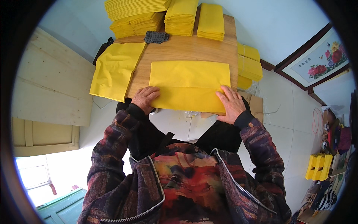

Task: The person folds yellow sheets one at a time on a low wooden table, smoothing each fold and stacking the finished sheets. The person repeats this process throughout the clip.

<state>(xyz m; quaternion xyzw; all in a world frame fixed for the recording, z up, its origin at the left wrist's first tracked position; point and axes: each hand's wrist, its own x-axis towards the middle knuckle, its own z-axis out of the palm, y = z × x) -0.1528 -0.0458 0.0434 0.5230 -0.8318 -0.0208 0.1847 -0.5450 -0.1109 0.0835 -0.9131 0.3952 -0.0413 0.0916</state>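
A wide sheet of yellow paper lies across the near edge of a low wooden table, its near part folded over. My left hand presses flat on the sheet's near left corner. On the near right corner rests my right hand, fingers spread and flat. Neither hand grips anything.
Another yellow sheet drapes over the table's left edge. Stacks of folded yellow paper fill the far end, beside a small dark grey object. More yellow bundles sit to the table's right. A framed flower picture leans at the wall.
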